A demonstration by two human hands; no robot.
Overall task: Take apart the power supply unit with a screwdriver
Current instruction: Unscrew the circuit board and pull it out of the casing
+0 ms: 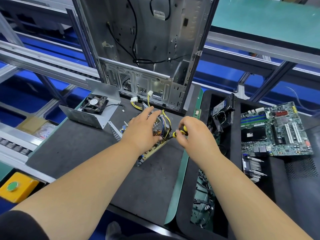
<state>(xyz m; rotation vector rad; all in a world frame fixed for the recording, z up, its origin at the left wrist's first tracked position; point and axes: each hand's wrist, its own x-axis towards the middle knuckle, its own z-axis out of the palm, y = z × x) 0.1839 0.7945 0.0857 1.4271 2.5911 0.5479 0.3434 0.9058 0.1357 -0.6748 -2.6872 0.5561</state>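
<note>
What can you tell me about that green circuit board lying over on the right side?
The green circuit board is a computer motherboard, taken out of its case. It lies flat but slightly askew across the black trays on the right. It carries long white slots, blue and green memory sockets, a dark square processor socket, a red-marked chip and metal ports along its near edge. Neither hand touches it.

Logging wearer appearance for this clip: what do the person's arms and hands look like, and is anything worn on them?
Both forearms are bare, with no gloves, rings or watch visible on the left hand or right hand. A dark black short sleeve covers the left upper arm at the frame's bottom corner. The right arm's sleeve is out of view.
</note>
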